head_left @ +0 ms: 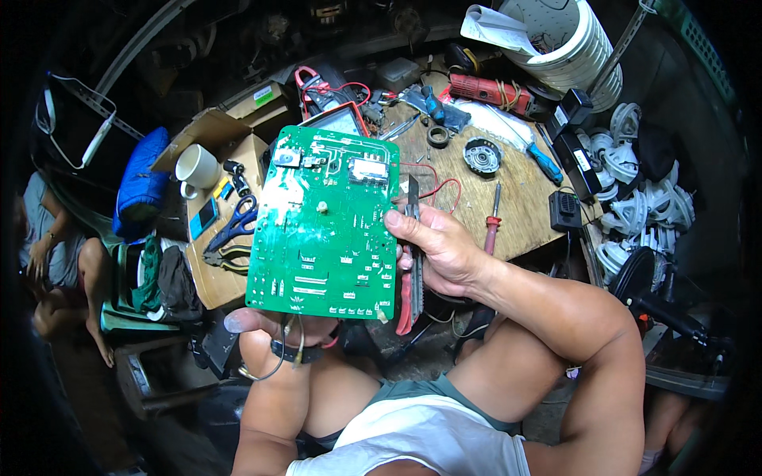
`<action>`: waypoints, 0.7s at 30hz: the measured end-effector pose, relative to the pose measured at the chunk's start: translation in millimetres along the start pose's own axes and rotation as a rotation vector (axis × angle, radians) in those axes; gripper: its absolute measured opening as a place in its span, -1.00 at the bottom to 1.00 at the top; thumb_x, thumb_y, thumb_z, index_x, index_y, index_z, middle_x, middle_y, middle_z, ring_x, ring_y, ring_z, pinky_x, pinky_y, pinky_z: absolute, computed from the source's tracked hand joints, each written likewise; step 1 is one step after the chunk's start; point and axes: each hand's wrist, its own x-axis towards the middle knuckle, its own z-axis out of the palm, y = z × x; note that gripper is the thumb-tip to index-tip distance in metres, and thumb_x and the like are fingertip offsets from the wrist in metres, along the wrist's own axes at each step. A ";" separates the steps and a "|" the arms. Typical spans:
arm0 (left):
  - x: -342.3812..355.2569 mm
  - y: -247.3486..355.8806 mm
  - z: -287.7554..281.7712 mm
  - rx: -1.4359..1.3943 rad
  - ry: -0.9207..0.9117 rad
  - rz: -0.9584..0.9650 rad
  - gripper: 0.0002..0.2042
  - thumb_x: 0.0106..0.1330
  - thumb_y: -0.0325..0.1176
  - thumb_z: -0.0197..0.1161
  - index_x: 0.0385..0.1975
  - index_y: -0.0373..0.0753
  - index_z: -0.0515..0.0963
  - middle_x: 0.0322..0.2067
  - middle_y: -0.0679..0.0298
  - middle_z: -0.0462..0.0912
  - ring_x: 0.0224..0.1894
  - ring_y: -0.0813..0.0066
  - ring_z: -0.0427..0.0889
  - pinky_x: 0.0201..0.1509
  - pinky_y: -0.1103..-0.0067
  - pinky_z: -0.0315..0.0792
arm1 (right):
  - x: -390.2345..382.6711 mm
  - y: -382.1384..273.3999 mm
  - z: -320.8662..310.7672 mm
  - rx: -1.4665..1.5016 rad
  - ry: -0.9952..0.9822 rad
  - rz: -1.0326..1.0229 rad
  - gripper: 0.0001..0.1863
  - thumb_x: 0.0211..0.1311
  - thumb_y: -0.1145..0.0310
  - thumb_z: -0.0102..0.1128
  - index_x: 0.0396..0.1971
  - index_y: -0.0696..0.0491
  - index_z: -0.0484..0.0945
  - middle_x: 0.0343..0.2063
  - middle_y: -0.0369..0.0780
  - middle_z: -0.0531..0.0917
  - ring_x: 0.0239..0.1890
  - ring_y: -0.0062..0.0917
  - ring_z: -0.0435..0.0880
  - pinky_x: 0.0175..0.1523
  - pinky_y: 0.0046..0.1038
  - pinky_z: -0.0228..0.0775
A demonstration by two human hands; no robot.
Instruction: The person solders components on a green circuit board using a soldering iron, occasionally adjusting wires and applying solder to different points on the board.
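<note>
A large green circuit board is held up over the near edge of the table, its small soldered parts facing me. My left hand grips its bottom edge from below; most of the fingers are hidden behind it. My right hand closes on the board's right edge, thumb on the front. A long red-and-grey tool, like a cutter knife, runs along that edge at my right fingers; how it is held is partly hidden. Thin cables hang below the board near my left wrist.
On the wooden table lie a screwdriver, a round metal part, a red grinder and a clamp meter. At left are scissors, pliers and a mug. Another person sits far left.
</note>
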 end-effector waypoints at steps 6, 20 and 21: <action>-3.1 -12.9 2.1 -0.190 0.136 -0.051 0.05 0.22 0.45 0.21 0.55 -0.18 0.07 0.52 0.03 0.16 0.51 -0.02 0.20 0.54 0.02 0.12 | -2.8 -5.3 7.6 0.024 -0.007 -0.090 -0.72 0.46 0.11 0.29 -0.11 0.02 0.56 -0.32 -0.39 0.61 -0.37 -0.73 0.50 -0.31 -0.64 0.35; 17.2 -31.2 0.2 0.439 -0.022 -0.147 -0.33 0.47 -0.04 0.17 0.42 -0.38 0.23 0.20 -0.07 0.58 0.29 -0.01 0.56 0.49 0.08 0.30 | -3.1 -8.6 8.6 -0.361 0.126 -0.185 -0.64 0.46 0.19 0.31 0.02 0.10 0.46 -0.29 -0.31 0.67 -0.35 -0.74 0.60 -0.38 -0.65 0.43; 14.5 -29.0 6.2 0.409 0.033 -0.133 -0.36 0.46 -0.16 0.19 0.41 -0.40 0.21 0.22 -0.08 0.56 0.30 0.00 0.55 0.44 0.08 0.39 | -6.5 -14.1 14.3 -0.420 0.107 -0.193 -0.63 0.49 0.18 0.27 0.05 0.13 0.44 -0.29 -0.29 0.66 -0.32 -0.71 0.62 -0.30 -0.58 0.48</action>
